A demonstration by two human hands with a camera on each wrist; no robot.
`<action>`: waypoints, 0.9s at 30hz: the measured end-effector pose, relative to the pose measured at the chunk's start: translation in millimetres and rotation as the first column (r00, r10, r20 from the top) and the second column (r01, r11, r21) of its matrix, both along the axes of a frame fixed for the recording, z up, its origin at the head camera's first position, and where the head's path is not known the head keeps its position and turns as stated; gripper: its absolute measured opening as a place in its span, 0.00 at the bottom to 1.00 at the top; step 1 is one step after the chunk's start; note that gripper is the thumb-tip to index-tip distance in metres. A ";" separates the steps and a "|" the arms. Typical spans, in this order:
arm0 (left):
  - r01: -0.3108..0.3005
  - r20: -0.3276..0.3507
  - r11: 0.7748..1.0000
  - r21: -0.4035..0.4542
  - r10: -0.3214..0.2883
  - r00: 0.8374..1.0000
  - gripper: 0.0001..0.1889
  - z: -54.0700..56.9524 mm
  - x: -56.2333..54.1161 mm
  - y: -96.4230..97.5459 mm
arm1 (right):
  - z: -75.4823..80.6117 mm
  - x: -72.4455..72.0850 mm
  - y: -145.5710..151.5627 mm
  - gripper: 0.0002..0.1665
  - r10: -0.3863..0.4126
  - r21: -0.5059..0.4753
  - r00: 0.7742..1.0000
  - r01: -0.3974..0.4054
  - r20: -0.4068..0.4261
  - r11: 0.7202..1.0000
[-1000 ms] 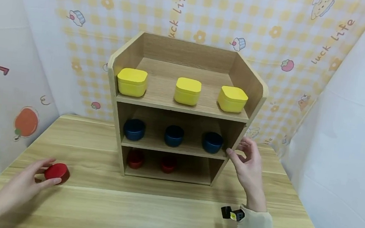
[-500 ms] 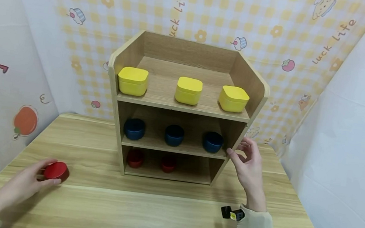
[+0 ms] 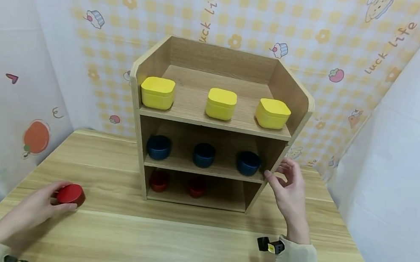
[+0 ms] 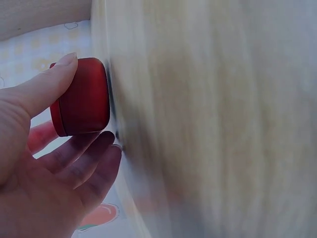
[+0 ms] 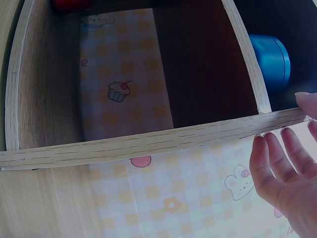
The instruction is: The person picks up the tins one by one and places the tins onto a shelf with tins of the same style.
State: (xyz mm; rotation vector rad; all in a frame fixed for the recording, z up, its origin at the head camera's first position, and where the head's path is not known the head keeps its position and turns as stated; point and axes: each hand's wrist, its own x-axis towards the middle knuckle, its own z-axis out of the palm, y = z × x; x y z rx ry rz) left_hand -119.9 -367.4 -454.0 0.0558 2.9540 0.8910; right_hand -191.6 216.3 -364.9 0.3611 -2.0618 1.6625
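In the head view my left hand (image 3: 38, 205) holds a round red tin (image 3: 71, 194) at the table's left side. The left wrist view shows the thumb on one side of the lidded red tin (image 4: 84, 96), fingers curled below it, and its base right at the tabletop. My right hand (image 3: 289, 190) grips the right side panel of a three-level wooden shelf (image 3: 210, 126). Its thumb lies at the panel's front edge, with the fingers along the outside. In the right wrist view this hand (image 5: 292, 173) is beside a blue tin (image 5: 270, 62).
Yellow square boxes (image 3: 221, 104) line the top level. Blue round tins (image 3: 204, 155) stand on the middle level, and two red tins (image 3: 197, 187) sit at the left and middle of the bottom one. A patterned cloth (image 3: 241, 19) hangs behind the shelf on the wooden table (image 3: 182, 247).
The head view has shifted slightly, bringing more of the left sleeve and its wrist strap into sight. The left hand stays at the red tin; the right hand stays on the shelf panel.
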 end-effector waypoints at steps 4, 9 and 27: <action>0.001 -0.009 1.000 0.021 -0.001 1.000 0.41 2.7 1.8 1.9 | -0.4 -0.6 0.5 0.28 -0.004 -0.001 1.000 0.004 0.014 1.000; 0.013 -0.066 0.999 0.039 -0.010 0.998 0.39 8.6 5.9 9.4 | -1.8 -2.2 1.8 0.30 -0.004 0.004 1.000 0.004 0.020 1.000; 0.135 -0.185 0.987 0.087 -0.118 0.976 0.33 18.3 8.2 81.8 | 17.1 12.5 -10.9 0.27 0.003 0.025 1.000 -0.003 0.012 1.000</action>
